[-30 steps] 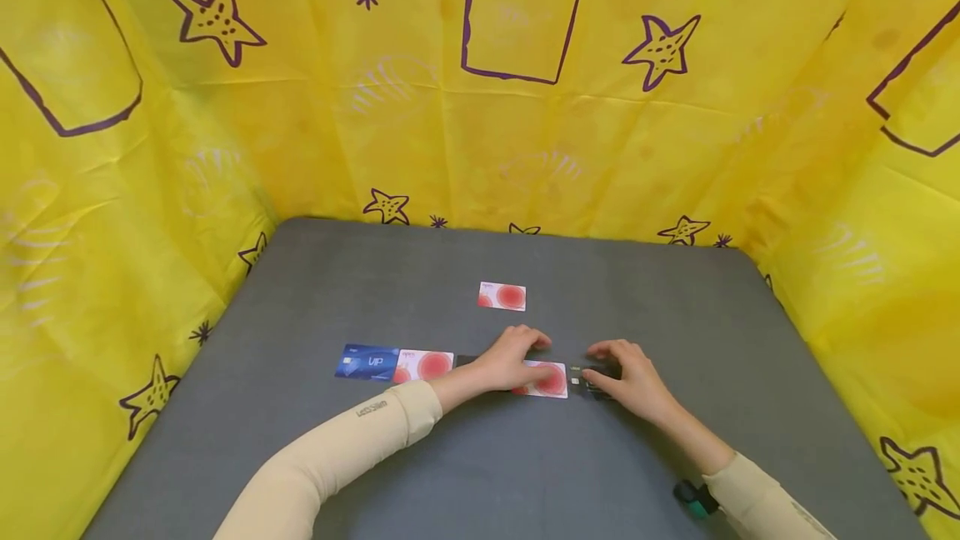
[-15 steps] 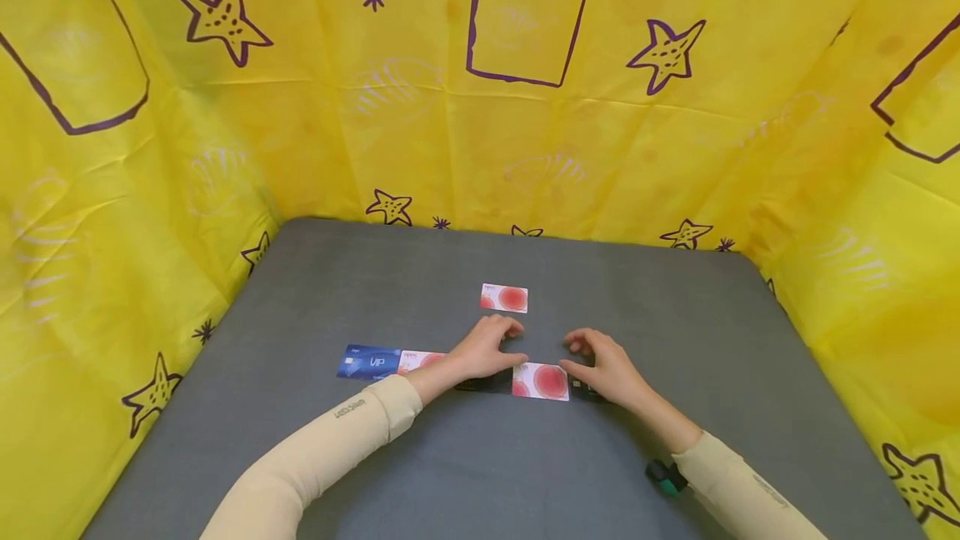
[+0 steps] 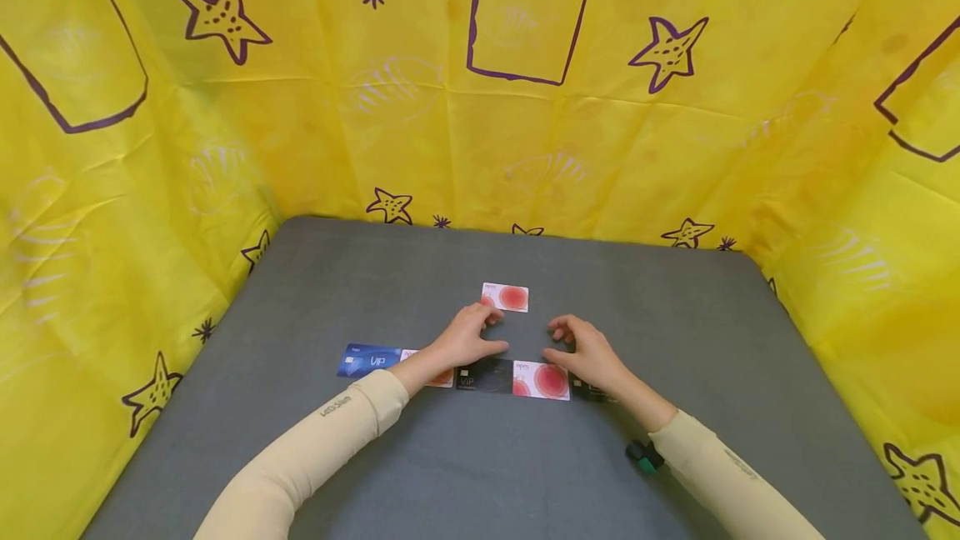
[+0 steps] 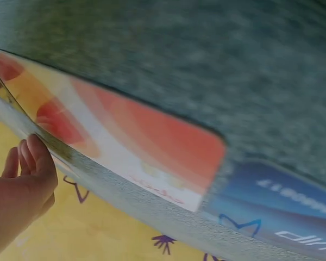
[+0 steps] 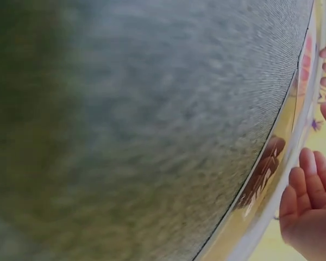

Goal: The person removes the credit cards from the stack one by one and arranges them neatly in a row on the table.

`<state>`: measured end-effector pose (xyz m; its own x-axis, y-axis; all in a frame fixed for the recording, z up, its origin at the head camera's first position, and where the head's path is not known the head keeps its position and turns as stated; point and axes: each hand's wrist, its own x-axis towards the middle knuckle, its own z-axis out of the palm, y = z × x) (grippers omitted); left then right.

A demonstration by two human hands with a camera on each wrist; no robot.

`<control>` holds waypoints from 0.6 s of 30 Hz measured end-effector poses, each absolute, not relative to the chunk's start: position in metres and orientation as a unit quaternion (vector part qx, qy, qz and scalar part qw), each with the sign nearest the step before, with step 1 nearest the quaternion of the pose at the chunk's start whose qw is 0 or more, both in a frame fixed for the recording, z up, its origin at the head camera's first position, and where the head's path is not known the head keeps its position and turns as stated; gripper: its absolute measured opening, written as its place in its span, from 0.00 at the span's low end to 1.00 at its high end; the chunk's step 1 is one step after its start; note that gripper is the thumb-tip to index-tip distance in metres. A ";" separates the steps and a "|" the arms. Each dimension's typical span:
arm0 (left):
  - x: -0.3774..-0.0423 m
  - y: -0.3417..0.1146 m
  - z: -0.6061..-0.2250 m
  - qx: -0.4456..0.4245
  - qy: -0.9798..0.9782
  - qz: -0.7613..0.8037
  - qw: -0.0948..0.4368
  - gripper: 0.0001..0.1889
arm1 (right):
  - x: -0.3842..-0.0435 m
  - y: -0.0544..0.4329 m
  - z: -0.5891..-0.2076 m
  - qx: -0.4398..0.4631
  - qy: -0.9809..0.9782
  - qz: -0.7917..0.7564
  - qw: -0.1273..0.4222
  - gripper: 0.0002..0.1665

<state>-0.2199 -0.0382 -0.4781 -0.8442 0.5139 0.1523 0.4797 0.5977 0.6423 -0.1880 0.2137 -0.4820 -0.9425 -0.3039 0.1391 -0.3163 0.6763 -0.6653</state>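
My left hand [image 3: 467, 335] hovers over the black VIP card [image 3: 480, 377], loosely bent, its fingertips near the front edge of a lone red-and-white card [image 3: 506, 297] farther back. My right hand [image 3: 588, 353] is behind a second red-and-white card [image 3: 542, 380] and partly covers a black card [image 3: 591, 391] at the row's right end. Neither hand holds anything, and bare table shows between them. My left sleeve and hand overlap the third red-and-white card [image 4: 146, 141], which lies beside a blue VIP card [image 3: 367, 360]. In the right wrist view, a glossy card [image 5: 261, 168] mirrors some fingers.
The cards lie flat, edge to edge, on a dark grey table [image 3: 465, 473]. Yellow cloth [image 3: 510, 140] with drawn stars encloses the back and sides. A black-and-green device [image 3: 645, 457] is at my right cuff [image 3: 675, 432].
Both hands have moved left and back from the row's right end. More of the black VIP card and the red-and-white card beside it shows. The cards stay in place.
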 end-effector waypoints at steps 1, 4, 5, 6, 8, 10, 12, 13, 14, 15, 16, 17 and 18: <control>-0.220 -0.039 -0.478 0.276 0.894 0.354 0.025 0.23 | -0.189 0.212 -0.482 0.169 -0.915 0.366 0.007 0.24; -0.223 -0.043 -0.478 0.270 0.894 0.358 0.021 0.23 | -0.194 0.209 -0.481 0.171 -0.916 0.363 0.006 0.24; -0.223 -0.044 -0.478 0.267 0.894 0.359 0.019 0.22 | -0.196 0.208 -0.481 0.172 -0.915 0.365 0.005 0.25; -0.224 -0.045 -0.478 0.265 0.894 0.361 0.018 0.22 | -0.198 0.206 -0.480 0.173 -0.914 0.367 0.005 0.25; -0.226 -0.047 -0.478 0.258 0.895 0.363 0.014 0.23 | -0.202 0.203 -0.480 0.177 -0.914 0.365 0.010 0.25; -0.228 -0.049 -0.479 0.246 0.898 0.365 0.013 0.23 | -0.205 0.200 -0.480 0.178 -0.913 0.367 0.010 0.25; -0.230 -0.051 -0.480 0.234 0.900 0.368 0.015 0.23 | -0.209 0.198 -0.481 0.177 -0.915 0.363 0.009 0.25; -0.231 -0.051 -0.480 0.229 0.901 0.369 0.016 0.23 | -0.211 0.196 -0.481 0.177 -0.916 0.361 0.009 0.26; -0.232 -0.052 -0.479 0.223 0.902 0.370 0.019 0.23 | -0.213 0.195 -0.481 0.175 -0.916 0.360 0.007 0.26; -0.232 -0.053 -0.479 0.216 0.903 0.371 0.023 0.23 | -0.214 0.193 -0.480 0.172 -0.917 0.361 0.004 0.26; -0.233 -0.054 -0.478 0.211 0.903 0.373 0.027 0.23 | -0.216 0.192 -0.480 0.170 -0.917 0.360 0.003 0.26; -0.233 -0.054 -0.478 0.207 0.903 0.374 0.029 0.23 | -0.217 0.191 -0.480 0.170 -0.918 0.360 0.003 0.26; -0.233 -0.055 -0.477 0.204 0.903 0.376 0.031 0.23 | -0.219 0.190 -0.481 0.170 -0.918 0.359 0.002 0.26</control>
<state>-0.2331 -0.0552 -0.4767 -0.9149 0.3918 0.0976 0.3451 0.6333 0.6927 -0.2188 0.1901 -0.4806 -0.9424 -0.3099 0.1260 -0.3132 0.6852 -0.6576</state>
